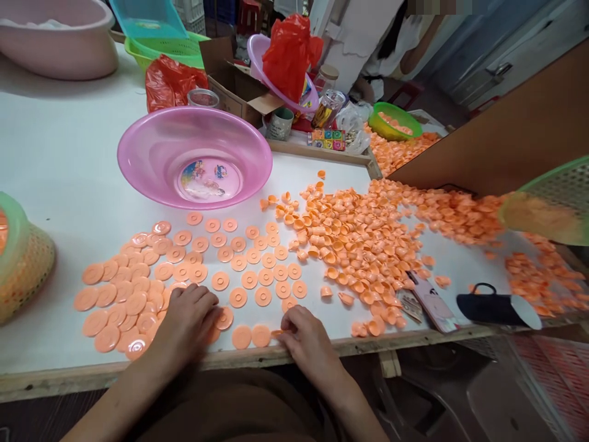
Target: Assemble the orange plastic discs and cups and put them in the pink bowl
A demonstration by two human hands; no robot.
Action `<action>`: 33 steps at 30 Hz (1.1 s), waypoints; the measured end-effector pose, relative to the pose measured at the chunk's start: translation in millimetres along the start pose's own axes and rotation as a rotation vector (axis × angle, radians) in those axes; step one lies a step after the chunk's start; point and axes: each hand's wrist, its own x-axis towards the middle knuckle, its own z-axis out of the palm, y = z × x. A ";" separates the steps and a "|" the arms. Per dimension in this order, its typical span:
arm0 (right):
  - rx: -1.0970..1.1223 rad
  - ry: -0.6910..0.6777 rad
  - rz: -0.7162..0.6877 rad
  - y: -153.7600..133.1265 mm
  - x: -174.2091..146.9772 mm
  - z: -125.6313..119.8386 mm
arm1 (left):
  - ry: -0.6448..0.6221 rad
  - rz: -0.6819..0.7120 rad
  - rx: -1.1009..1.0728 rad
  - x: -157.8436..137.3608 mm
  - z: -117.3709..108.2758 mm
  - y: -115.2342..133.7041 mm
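Over the left pile of flat orange plastic discs (135, 302), my left hand (193, 313) rests palm down, its fingers loosely bent and their tips partly hidden. One orange disc (224, 318) lies right beside its fingers. My right hand (301, 336) is closed in a pinch near the table's front edge, with the rim of a small orange disc (277, 333) showing at its fingertips. Two more discs (261, 336) lie flat just left of that pinch. Rows of single discs (265, 277), each with a raised ring, spread out beyond both hands.
A large heap of small orange cups (354, 233) covers the table to the right. Near it are a phone (432, 302) and a black mask (490, 305). A pink basin (151, 147) stands behind the discs. Green baskets (34, 264) flank both sides. A cardboard box (234, 80) is at the back.
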 end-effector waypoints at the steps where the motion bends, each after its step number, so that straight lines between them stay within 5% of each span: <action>1: 0.003 0.034 -0.006 0.5 0.0 -2.0 | 0.003 0.028 -0.017 -0.4 0.6 2.9; 4: -0.070 0.121 -0.072 -1.2 -1.1 -2.1 | -0.086 0.169 -0.091 -2.5 1.2 17.0; 8: -0.145 0.022 -0.163 -13.5 -0.3 12.5 | -0.175 0.229 -0.110 -4.0 2.1 31.6; 12: -0.082 -0.035 -0.144 -22.2 4.6 21.7 | -0.151 0.248 -0.240 -2.1 6.7 32.7; 18: -0.073 0.093 -0.246 -9.4 -1.3 10.7 | -0.057 0.433 -0.208 2.7 4.5 29.4; 22: -0.123 0.098 -0.291 0.4 -4.5 6.4 | -0.064 0.337 -0.082 -14.0 -4.6 -0.6; 26: -0.144 0.259 -0.156 3.2 4.6 4.1 | 0.085 0.134 0.160 -41.7 -0.6 -48.4; 28: -0.161 0.226 -0.116 3.2 8.9 3.5 | 0.120 0.046 0.205 -50.9 3.9 -64.9; 33: -0.137 0.183 -0.101 3.9 3.5 1.1 | 0.121 0.032 0.262 -58.2 8.6 -75.7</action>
